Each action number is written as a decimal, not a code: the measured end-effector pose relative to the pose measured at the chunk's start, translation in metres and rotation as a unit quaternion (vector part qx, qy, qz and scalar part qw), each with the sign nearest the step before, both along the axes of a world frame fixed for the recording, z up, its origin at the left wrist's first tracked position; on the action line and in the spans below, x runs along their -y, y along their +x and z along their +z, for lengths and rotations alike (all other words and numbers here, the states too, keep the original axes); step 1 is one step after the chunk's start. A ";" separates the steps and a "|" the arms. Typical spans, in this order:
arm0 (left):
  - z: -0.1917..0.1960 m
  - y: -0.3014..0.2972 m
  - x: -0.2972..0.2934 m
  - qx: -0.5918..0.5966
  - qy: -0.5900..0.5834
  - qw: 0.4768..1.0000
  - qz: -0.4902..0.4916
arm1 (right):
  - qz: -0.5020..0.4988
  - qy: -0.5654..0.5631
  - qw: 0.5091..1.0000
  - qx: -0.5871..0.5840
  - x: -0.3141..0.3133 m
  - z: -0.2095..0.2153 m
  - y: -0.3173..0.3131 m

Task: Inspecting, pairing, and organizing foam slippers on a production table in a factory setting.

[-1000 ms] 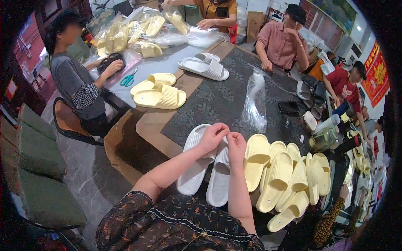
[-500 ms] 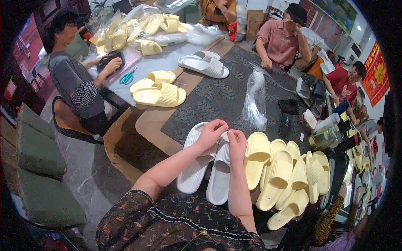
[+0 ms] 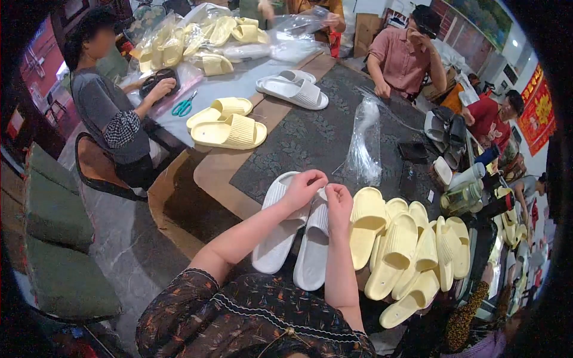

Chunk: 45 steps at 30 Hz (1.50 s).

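with no clear change at the hands, the work stays where it is: left hand (image 3: 303, 191) and right hand (image 3: 341, 207) pinch their fingertips (on what, i cannot tell) over two grey slippers (image 3: 311, 260) beside yellow slippers (image 3: 399, 240).

Two pale grey slippers are lying side by side on the tabletop (image 3: 322, 134), soles down, their toes pointing away from the wearer and slanting slightly rightward. The left slipper (image 3: 273, 248) is showing a smooth, open heel and a broad ribbed strap, partly hidden by a forearm. The right slipper (image 3: 311, 255) is sitting just beside it, a little nearer, its ribbed strap facing up and its toe end being mostly covered.
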<state>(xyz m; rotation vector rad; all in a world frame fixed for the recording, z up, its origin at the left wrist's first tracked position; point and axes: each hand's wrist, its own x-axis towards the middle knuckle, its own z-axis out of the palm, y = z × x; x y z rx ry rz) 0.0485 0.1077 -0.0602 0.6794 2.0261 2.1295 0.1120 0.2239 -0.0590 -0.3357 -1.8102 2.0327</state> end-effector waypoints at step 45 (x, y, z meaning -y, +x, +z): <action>0.010 -0.005 0.006 0.064 0.060 0.996 0.011 | -0.011 0.028 1.000 0.006 0.001 -0.003 0.000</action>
